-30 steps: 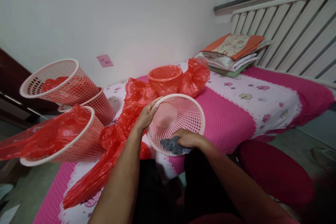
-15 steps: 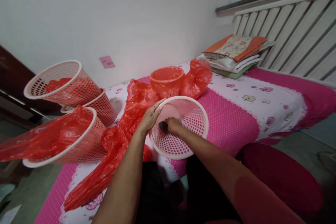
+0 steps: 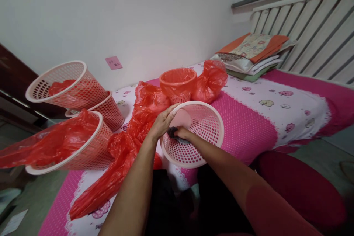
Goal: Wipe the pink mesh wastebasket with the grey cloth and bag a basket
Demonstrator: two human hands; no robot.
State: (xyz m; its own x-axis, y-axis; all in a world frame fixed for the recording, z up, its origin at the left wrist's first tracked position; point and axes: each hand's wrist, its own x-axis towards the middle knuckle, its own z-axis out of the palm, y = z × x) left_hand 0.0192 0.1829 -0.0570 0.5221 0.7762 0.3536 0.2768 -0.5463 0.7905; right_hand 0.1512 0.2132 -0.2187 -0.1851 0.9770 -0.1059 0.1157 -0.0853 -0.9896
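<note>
A pale pink perforated plastic basket point(image 3: 210, 132) is tilted with its mouth toward me, at the bed's near edge. My left hand point(image 3: 163, 122) grips its rim on the left side, thumb inside and fingers around the outside. Inside the basket, my right hand point(image 3: 181, 132) is closed on a dark grey cloth point(image 3: 173, 132), which lies against the left inner wall. Just behind stands a basket lined with a red plastic bag point(image 3: 177, 77). Crumpled red plastic bags point(image 3: 143, 114) lie left of my left hand.
More pink baskets with red bags lean at the left: an upper basket point(image 3: 83, 81) and a lower tipped basket point(image 3: 96, 147). Folded bedding point(image 3: 251, 55) is stacked by the radiator point(image 3: 309, 33). A dark red round stool point(image 3: 298, 188) stands at lower right. A pink note point(image 3: 113, 62) is on the wall.
My right hand has shifted slightly with the cloth along the basket's inner wall, and more of the cloth shows below it. The view has turned a little left.
</note>
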